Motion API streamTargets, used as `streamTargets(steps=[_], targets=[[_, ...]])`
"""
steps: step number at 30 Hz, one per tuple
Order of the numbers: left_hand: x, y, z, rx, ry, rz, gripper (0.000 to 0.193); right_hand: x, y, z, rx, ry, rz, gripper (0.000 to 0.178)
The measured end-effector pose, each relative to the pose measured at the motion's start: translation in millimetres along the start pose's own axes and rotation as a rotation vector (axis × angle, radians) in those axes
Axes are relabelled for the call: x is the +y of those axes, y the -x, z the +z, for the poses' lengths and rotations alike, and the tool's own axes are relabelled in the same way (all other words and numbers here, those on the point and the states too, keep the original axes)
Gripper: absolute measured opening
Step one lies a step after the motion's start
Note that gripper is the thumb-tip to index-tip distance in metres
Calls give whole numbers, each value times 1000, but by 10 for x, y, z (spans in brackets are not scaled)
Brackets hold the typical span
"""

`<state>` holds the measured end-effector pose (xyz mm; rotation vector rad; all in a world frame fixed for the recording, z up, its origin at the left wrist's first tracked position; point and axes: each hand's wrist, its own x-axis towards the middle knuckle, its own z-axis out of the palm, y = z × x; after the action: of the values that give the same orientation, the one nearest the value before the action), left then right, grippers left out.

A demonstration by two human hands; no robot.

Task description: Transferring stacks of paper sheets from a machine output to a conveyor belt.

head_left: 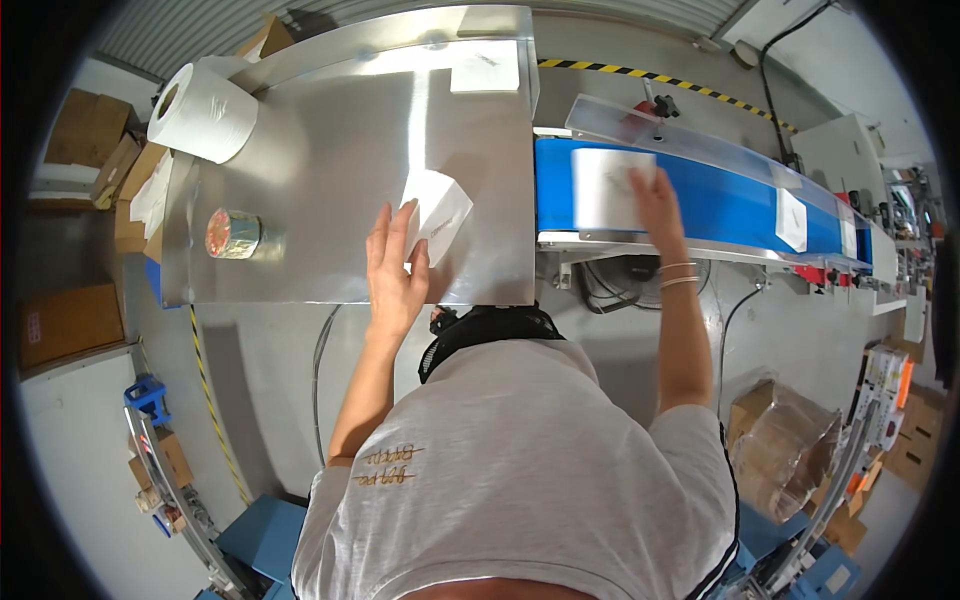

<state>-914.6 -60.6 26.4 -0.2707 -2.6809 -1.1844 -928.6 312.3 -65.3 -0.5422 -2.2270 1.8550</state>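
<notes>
A small white box (445,215) stands tilted on the metal table, casting a shadow to its right. The fingers and thumb of my left hand (396,268) are around its left edge. Over the blue conveyor belt (715,200), my right hand (657,210) grips the right side of another white box (603,192); motion smears its fingers. A third white box or packet (791,220) sits farther right along the belt. At the table's far right corner lies a flat white packet (485,67) with faint printing.
On the left of the metal table (320,200) are a big white roll (205,112) and a roll of clear tape (233,234). A transparent guard (690,140) runs along the belt's far side. Cardboard boxes (70,325) stand at the left, and a plastic-wrapped carton (785,440) sits lower right.
</notes>
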Motion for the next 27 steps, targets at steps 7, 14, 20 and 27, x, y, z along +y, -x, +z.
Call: streamTargets(steps=[7,14,20,27], targets=[[-65,58,27,-9,4,85,44,141,-184,-742,624,1235,-59,53],[-84,62,93,-11,-41,134,45,-815,387,723,-535,263,-392,55],[-84,94,135,-13,-41,111,43,-906,344,1368,-812,156,-359,44],[-50,48,105,-22,-8,120,43,-890,267,1465,-879,113,-361,40]])
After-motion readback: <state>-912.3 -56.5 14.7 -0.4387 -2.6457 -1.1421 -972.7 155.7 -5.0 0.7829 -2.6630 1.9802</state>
